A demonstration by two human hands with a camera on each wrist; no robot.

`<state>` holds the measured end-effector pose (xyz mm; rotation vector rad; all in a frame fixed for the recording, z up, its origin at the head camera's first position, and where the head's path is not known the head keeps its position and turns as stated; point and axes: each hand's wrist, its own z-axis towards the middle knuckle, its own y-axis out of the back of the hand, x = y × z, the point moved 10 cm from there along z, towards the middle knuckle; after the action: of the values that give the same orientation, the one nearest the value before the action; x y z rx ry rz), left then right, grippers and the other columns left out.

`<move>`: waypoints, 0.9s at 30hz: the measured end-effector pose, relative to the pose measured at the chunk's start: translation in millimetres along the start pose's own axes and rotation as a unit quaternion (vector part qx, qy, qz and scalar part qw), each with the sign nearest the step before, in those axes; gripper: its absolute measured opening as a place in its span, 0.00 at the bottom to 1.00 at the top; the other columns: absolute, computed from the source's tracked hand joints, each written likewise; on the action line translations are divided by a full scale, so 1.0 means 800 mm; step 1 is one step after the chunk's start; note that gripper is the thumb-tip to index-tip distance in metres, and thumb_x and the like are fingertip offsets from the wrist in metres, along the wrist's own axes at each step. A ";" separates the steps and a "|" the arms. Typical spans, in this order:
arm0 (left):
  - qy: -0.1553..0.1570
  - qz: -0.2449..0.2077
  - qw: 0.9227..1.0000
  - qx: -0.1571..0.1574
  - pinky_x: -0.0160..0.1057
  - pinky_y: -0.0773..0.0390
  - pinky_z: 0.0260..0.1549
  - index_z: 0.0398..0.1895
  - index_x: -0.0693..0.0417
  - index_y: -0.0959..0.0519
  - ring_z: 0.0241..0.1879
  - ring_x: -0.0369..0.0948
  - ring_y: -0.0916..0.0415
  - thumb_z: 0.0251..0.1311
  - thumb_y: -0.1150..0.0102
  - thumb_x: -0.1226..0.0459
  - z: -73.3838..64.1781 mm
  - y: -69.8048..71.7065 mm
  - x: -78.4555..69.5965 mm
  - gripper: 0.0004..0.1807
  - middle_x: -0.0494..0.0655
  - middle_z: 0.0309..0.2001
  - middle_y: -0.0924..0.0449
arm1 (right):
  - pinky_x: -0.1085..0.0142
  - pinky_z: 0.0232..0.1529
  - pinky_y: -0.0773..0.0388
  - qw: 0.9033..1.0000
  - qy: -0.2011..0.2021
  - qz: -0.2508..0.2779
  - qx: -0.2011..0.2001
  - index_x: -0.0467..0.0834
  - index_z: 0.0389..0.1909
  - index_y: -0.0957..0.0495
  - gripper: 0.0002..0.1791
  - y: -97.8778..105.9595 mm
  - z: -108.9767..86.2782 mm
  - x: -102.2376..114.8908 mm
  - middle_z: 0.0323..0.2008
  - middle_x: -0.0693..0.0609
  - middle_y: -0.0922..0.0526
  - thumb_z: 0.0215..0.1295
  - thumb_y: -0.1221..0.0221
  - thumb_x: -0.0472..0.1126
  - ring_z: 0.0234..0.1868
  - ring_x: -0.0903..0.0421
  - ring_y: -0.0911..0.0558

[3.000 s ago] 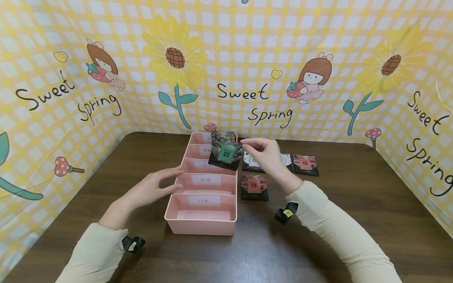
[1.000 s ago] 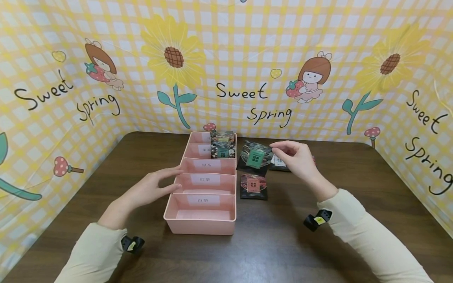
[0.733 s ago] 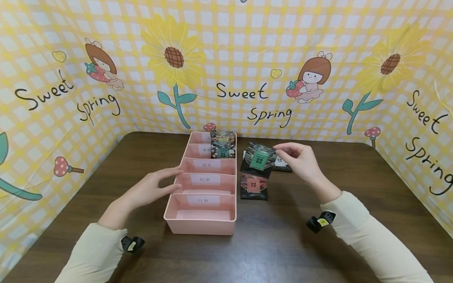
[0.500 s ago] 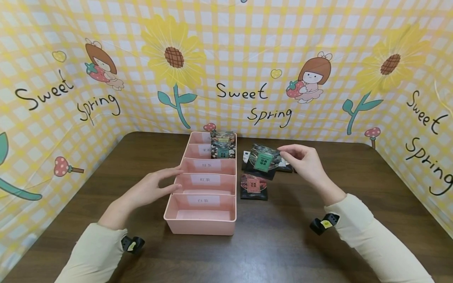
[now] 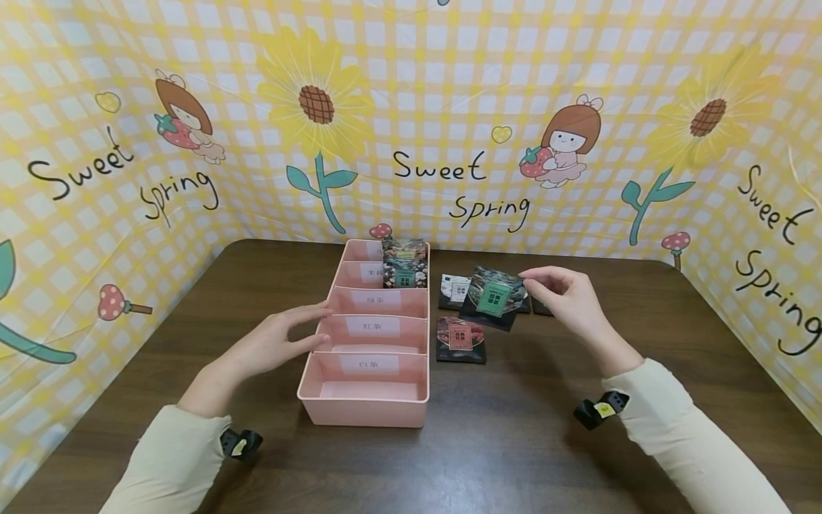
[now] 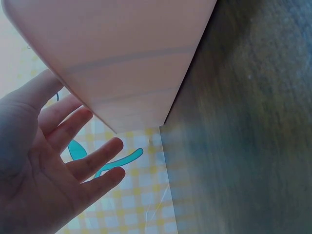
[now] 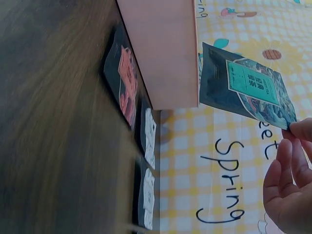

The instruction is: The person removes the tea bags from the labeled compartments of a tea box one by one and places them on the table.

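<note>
My right hand (image 5: pixel 571 296) pinches the upper right corner of a dark tea bag sachet with a green label (image 5: pixel 492 300). In the right wrist view the same sachet (image 7: pixel 246 87) is held up off the table, beside the pink box wall. My left hand (image 5: pixel 276 339) touches the left rim of the pink divided box (image 5: pixel 362 412) with loosely extended fingers. In the left wrist view its fingers (image 6: pixel 97 158) spread below the rim, and nothing is gripped. Two sachets, one behind the other, stand in the box's rear compartments; the nearer is a floral one (image 5: pixel 406 274).
Right of the box lie a red-labelled sachet (image 5: pixel 461 341) and a white-labelled sachet (image 5: pixel 454 291). Another white-labelled one shows in the right wrist view (image 7: pixel 148 195). Paper labels (image 5: pixel 369 364) mark the box compartments. A checked cloth (image 5: pixel 424 100) surrounds the brown table (image 5: pixel 488 457).
My right hand has carried the green-labelled sachet from over the box to the right, above the white-labelled sachets, drifting slightly towards me. My left hand has stayed at the rim.
</note>
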<state>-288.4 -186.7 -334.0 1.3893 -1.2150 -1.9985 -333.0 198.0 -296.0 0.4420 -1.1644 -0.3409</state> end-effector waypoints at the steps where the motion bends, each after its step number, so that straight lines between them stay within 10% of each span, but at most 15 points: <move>1: 0.000 0.001 1.000 0.000 0.58 0.36 0.62 0.63 0.58 0.32 0.65 0.56 0.37 0.61 0.42 0.57 0.000 0.000 0.000 0.28 0.58 0.64 0.32 | 0.75 0.27 0.27 1.000 -0.002 0.000 0.002 0.39 0.45 0.20 0.15 0.001 -0.001 -0.002 0.32 0.73 0.21 0.64 0.42 0.45 0.29 0.68 0.24; 17: -0.005 0.001 1.000 -0.002 0.58 0.36 0.62 0.63 0.58 0.32 0.65 0.56 0.36 0.61 0.43 0.55 -0.001 0.000 -0.001 0.29 0.58 0.64 0.31 | 0.76 0.35 0.23 0.998 -0.043 -0.014 0.038 0.37 0.48 0.21 0.17 0.013 -0.007 -0.039 0.33 0.73 0.21 0.65 0.43 0.44 0.34 0.70 0.21; 27: -0.021 0.006 1.000 -0.020 0.56 0.33 0.59 0.62 0.57 0.30 0.63 0.55 0.33 0.60 0.42 0.55 -0.002 0.003 -0.005 0.28 0.58 0.62 0.29 | 0.77 0.36 0.24 0.997 -0.043 -0.039 0.052 0.35 0.46 0.21 0.17 0.015 -0.007 -0.061 0.48 0.46 0.18 0.66 0.44 0.44 0.35 0.74 0.24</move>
<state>-285.8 -185.9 -330.3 1.3251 -1.1913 -2.0426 -345.3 232.9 -330.9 0.5692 -1.2557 -0.3713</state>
